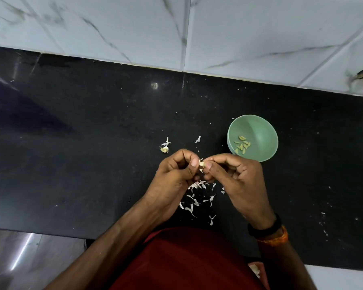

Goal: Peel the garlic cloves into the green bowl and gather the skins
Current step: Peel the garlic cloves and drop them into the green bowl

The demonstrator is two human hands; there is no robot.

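Observation:
Both hands meet over the black counter and pinch one small garlic clove [202, 164] between their fingertips. My left hand [174, 174] holds it from the left with thumb and forefinger. My right hand [237, 176] pinches it from the right, with bits of skin sticking out. The green bowl [260, 126] stands just beyond my right hand and holds several peeled cloves [242, 144]. Loose white skins [197, 197] lie scattered on the counter below and between my hands.
The garlic root end with a stalk [165, 147] and one skin flake [197, 140] lie beyond my left hand. A white marble-tiled wall [134, 28] backs the black counter [82, 143]. The counter's near edge runs by my red shirt [187, 260].

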